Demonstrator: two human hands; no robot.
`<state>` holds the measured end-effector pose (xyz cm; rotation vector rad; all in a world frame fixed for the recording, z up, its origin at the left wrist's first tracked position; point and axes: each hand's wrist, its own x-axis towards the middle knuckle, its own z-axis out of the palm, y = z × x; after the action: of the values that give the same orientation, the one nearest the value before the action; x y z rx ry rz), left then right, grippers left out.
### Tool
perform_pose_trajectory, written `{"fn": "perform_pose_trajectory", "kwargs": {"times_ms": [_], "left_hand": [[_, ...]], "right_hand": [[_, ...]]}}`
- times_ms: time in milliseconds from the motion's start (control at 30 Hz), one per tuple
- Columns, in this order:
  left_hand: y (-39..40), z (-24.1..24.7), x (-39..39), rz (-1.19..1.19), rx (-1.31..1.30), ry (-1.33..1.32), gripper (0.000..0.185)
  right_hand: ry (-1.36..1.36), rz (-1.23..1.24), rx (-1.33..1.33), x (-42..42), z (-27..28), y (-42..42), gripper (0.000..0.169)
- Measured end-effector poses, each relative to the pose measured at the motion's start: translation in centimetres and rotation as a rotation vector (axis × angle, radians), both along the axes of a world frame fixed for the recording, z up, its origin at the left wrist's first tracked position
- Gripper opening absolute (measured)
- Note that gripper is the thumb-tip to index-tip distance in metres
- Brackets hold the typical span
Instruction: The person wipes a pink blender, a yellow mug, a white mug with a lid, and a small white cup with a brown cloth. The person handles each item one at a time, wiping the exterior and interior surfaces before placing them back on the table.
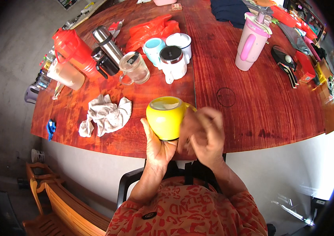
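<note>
A yellow mug point(165, 122) is held bottom up over the table's near edge, its handle to the right. My left hand point(159, 147) supports it from below and the left, palm up. At the mug's right side is my right hand point(211, 135), blurred, with a brown cloth point(191, 131) in its fingers. The cloth is blurred too, and whether it touches the mug cannot be told. A crumpled whitish cloth point(111, 115) lies on the red-brown wooden table point(261, 109) to the left of the mug.
Behind the mug stand a light blue mug point(154, 51), a lidded white mug point(175, 69) and a glass mug point(139, 72). Farther left are a red thermos point(74, 53) and a steel flask point(108, 44). A pink tumbler point(251, 44) and table tennis paddles point(283, 60) are at the right.
</note>
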<state>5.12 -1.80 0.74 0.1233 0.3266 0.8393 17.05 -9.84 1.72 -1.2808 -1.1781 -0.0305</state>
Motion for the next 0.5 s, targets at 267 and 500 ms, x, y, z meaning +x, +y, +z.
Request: {"fn": "perform_pose_trajectory", "kwargs": {"times_ms": [267, 500], "left_hand": [[-0.4, 0.3, 0.1, -0.13, -0.062, -0.273, 0.064], [-0.7, -0.2, -0.5, -0.206, 0.025, -0.181, 0.068]], "right_hand": [[-0.141, 0.102, -0.123, -1.5, -1.2, 0.2, 0.062], [-0.252, 0.188, -0.073, -2.7, -2.5, -0.8, 0.046]]}}
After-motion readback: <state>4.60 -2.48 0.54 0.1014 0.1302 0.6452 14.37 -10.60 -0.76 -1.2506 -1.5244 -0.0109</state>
